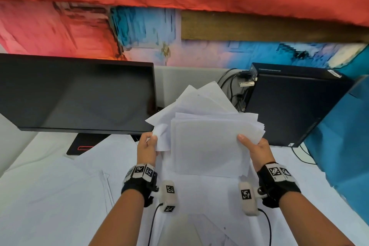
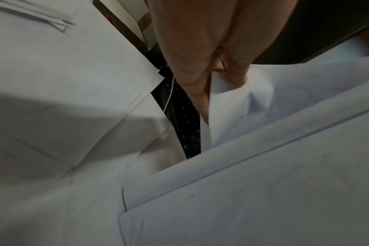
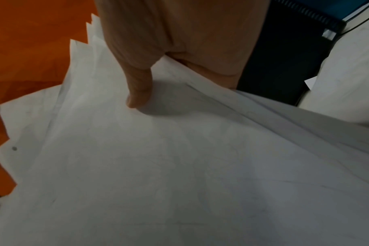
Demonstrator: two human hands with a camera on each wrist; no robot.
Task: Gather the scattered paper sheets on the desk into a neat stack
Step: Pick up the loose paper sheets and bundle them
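An uneven bundle of white paper sheets [image 1: 207, 142] is lifted above the desk in the middle of the head view, its corners fanned out at the top. My right hand [image 1: 256, 149] grips its right edge, thumb on top [image 3: 139, 93], fingers underneath. My left hand [image 1: 148, 146] pinches the crumpled left edge of the sheets [image 2: 232, 99]. More loose sheets [image 1: 60, 185] lie spread flat over the desk below and to the left.
A black monitor [image 1: 79, 96] stands at the left with its base [image 1: 81, 146] partly under paper. A black computer case [image 1: 295, 104] with cables stands at the right, blue cloth [image 1: 343, 146] beside it. A dark keyboard [image 2: 185, 124] shows between sheets.
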